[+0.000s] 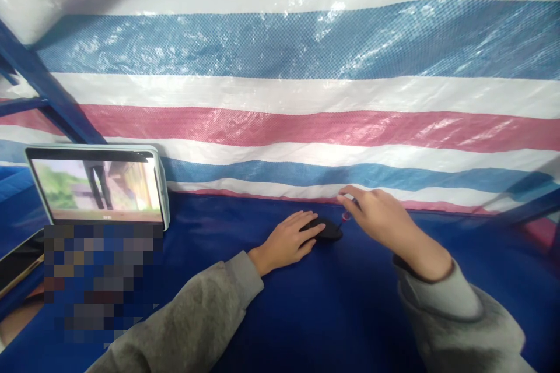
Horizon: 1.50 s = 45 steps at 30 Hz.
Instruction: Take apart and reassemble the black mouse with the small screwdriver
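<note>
On the blue surface (297,315) lies a black computer mouse (331,231), partly hidden under my fingers. My left hand (289,242) steadies it from the left, with fingers over its top and side. Pinched in my right hand (371,213) is a small screwdriver (346,217) with a reddish-purple, see-through handle. Its thin shaft slants down to the right end of the mouse, where the tip appears to touch. My fingers cover most of the handle.
A tablet (100,186) playing a video stands upright at the left. Near it lies a phone (21,262) beside a blurred-out patch. Behind the surface hangs a striped plastic sheet (280,128), with a blue metal frame (56,93) at the left.
</note>
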Motion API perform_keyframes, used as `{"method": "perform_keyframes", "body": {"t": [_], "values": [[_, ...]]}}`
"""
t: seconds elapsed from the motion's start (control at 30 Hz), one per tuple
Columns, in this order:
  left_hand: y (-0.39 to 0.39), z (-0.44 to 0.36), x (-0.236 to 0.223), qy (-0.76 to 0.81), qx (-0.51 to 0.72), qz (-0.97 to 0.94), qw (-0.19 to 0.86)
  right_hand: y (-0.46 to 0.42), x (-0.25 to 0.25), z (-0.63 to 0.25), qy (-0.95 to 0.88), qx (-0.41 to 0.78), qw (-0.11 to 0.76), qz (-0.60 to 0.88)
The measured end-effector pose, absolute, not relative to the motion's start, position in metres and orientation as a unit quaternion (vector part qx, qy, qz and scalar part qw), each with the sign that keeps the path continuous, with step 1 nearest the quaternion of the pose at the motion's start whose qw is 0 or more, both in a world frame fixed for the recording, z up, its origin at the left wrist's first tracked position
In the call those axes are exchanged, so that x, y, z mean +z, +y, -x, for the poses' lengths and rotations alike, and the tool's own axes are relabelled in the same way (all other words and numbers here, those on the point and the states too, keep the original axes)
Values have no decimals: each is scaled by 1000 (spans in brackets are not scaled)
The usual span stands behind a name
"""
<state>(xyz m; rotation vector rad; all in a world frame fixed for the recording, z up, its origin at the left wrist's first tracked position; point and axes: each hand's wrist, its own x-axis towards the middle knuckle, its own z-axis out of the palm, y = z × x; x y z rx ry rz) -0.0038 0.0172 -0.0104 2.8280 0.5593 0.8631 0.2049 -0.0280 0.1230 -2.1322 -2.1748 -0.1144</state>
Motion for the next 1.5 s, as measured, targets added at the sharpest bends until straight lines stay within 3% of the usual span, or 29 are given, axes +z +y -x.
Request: {"method": "perform_keyframes", "body": {"t": [1.23,1.5], "values": [[17,4,-9,184,288,-937,72,-29,122,-207,-729,-38,65,681],[17,4,-9,186,283,-939,64,-31,129,-203,-713,-2,28,701]]}}
